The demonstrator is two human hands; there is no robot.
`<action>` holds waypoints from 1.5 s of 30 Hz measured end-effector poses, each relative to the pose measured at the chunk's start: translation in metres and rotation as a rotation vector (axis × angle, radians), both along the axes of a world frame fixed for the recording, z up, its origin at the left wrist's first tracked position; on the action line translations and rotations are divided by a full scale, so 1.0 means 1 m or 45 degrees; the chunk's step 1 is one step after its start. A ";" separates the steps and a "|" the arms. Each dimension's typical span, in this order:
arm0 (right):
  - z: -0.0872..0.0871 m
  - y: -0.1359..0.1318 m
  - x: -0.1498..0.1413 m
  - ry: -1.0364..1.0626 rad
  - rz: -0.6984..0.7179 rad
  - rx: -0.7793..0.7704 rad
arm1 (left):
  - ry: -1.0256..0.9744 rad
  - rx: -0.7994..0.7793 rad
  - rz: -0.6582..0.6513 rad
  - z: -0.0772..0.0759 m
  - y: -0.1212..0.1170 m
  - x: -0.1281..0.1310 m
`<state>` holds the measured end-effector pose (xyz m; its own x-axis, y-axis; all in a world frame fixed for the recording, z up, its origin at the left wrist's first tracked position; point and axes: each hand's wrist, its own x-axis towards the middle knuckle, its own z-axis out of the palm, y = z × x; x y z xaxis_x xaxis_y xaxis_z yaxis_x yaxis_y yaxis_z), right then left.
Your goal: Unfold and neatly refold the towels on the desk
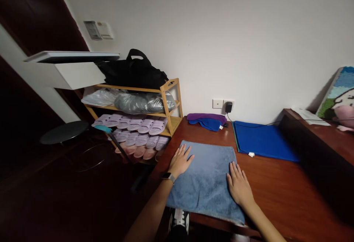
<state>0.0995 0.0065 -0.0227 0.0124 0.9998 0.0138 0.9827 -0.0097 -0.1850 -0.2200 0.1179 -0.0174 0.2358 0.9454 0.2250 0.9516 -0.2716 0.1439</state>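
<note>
A grey-blue towel (207, 175) lies spread out on the reddish-brown wooden table (279, 186), its near edge reaching the table's front edge. My left hand (180, 159) rests flat on the towel's left side, fingers stretched, with a watch on the wrist. On the towel's right edge lies my right hand (240, 185), palm down and fingers extended. Farther back, a folded blue cloth (265, 140) with a white tag lies flat at the right. Purple cloth (206, 117) and a smaller blue cloth (206, 124) lie bunched against the wall.
Left of the table stands a wooden rack (170, 114) with several lilac slippers (143, 124), plastic-wrapped bundles (138, 102) and a black bag (135, 72). A black plug (228, 106) with a cable sits in the wall socket. A round stool (64, 132) stands at far left.
</note>
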 end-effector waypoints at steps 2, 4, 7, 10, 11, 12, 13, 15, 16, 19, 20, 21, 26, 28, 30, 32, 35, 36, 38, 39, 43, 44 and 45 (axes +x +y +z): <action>0.001 -0.005 -0.004 -0.013 -0.014 -0.039 | 0.025 -0.051 0.012 0.012 0.000 0.002; 0.004 -0.006 -0.006 -0.005 -0.025 -0.043 | 0.045 -0.034 0.016 0.025 -0.005 0.015; 0.008 -0.005 -0.006 0.039 -0.031 -0.030 | -0.007 0.122 -0.069 0.038 -0.032 0.062; 0.010 -0.006 -0.005 0.058 -0.008 -0.023 | -0.060 0.160 -0.409 0.033 -0.072 0.119; 0.010 -0.006 -0.005 0.055 0.004 -0.022 | -0.059 0.131 -0.501 0.030 -0.084 0.132; 0.010 -0.006 -0.004 0.053 0.013 -0.022 | -0.056 0.100 -0.555 0.027 -0.093 0.139; 0.011 -0.007 -0.004 0.050 0.017 -0.021 | -0.051 0.070 -0.570 0.024 -0.100 0.140; 0.011 -0.007 -0.004 0.052 0.012 -0.020 | -0.032 0.034 -0.512 0.022 -0.106 0.123; 0.011 -0.007 -0.004 0.055 0.006 -0.022 | -0.015 0.027 -0.464 0.021 -0.106 0.106; 0.011 -0.007 -0.004 0.049 -0.001 -0.039 | 0.048 0.031 -0.291 0.018 -0.104 0.040; 0.011 -0.008 -0.005 0.043 -0.002 -0.042 | 0.064 0.036 -0.225 0.016 -0.104 0.017; 0.011 -0.007 -0.005 0.035 -0.002 -0.043 | 0.074 0.041 -0.163 0.014 -0.105 -0.003; 0.015 -0.006 -0.005 -0.007 -0.005 -0.037 | 0.083 0.046 -0.034 -0.001 -0.110 -0.051; 0.018 -0.009 -0.006 -0.025 -0.018 -0.027 | 0.084 0.075 -0.011 -0.003 -0.111 -0.048; 0.018 -0.020 -0.009 -0.042 -0.038 0.011 | 0.077 0.103 0.006 -0.004 -0.111 -0.043; 0.014 -0.038 -0.014 -0.041 -0.072 0.027 | 0.070 0.125 0.012 -0.005 -0.111 -0.039; 0.004 -0.068 -0.020 -0.030 -0.094 0.003 | 0.071 0.164 0.006 -0.009 -0.112 -0.041; 0.000 -0.076 -0.021 -0.031 -0.085 0.010 | 0.077 0.176 -0.009 -0.011 -0.113 -0.045; -0.004 -0.085 -0.022 -0.033 -0.060 0.045 | 0.104 0.179 -0.059 -0.011 -0.115 -0.058; -0.004 -0.087 -0.022 -0.031 -0.055 0.056 | 0.128 0.169 -0.084 -0.009 -0.116 -0.065; -0.001 -0.086 -0.023 0.002 -0.063 0.041 | 0.231 0.127 -0.096 0.018 -0.125 -0.078; 0.000 -0.085 -0.023 0.015 -0.061 0.041 | 0.236 0.138 -0.088 0.027 -0.128 -0.071; 0.001 -0.085 -0.024 0.026 -0.060 0.044 | 0.229 0.155 -0.092 0.037 -0.132 -0.058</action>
<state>0.0754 -0.0785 -0.0213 0.0600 0.9971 0.0472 0.9774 -0.0491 -0.2059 -0.2780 -0.0138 0.0192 0.3482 0.8932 0.2845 0.9365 -0.3447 -0.0640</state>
